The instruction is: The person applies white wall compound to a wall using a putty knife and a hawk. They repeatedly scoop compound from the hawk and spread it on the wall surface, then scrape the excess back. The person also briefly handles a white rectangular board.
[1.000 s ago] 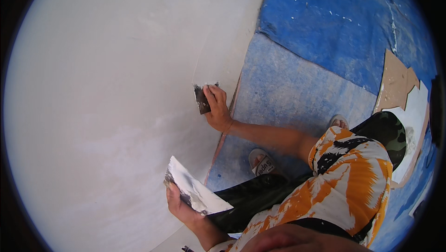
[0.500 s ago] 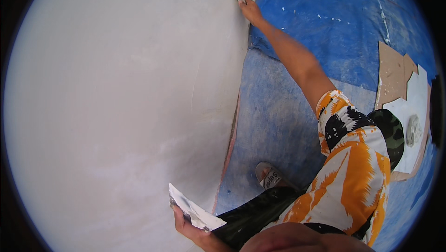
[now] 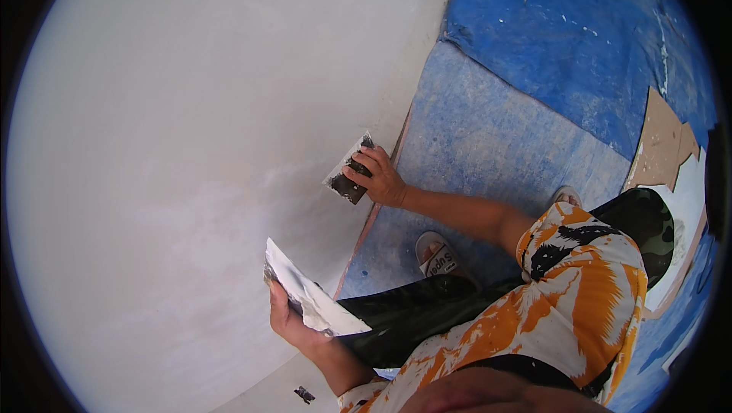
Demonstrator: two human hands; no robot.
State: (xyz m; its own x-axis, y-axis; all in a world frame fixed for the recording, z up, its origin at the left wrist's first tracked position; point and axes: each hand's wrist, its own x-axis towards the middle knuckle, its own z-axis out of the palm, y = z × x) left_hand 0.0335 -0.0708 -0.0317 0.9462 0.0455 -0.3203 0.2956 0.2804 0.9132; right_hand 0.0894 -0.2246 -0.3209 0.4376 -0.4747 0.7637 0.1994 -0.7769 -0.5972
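Note:
My right hand (image 3: 385, 178) grips a wide putty knife (image 3: 350, 178) with a dark, plaster-smeared blade; its pale edge lies at the white wall (image 3: 191, 139), near the wall's lower edge. Closer to me, my left hand (image 3: 293, 323) is closed round a second broad blade (image 3: 309, 291), tilted and loaded with white putty. Thumb and fingers of that hand are partly hidden behind the blade. Smooth, faintly mottled plaster covers the wall around both tools.
Blue sheeting (image 3: 534, 40) spattered with white covers the floor. Torn brown cardboard (image 3: 657, 139) and a white board (image 3: 675, 196) lie at the right. My sandalled foot (image 3: 436, 254) stands near the wall's base. A small dark patch (image 3: 304, 395) shows at the bottom.
My right hand has come from far up along the wall's edge back toward me with its putty knife. The left hand and its loaded blade have shifted slightly up in view.

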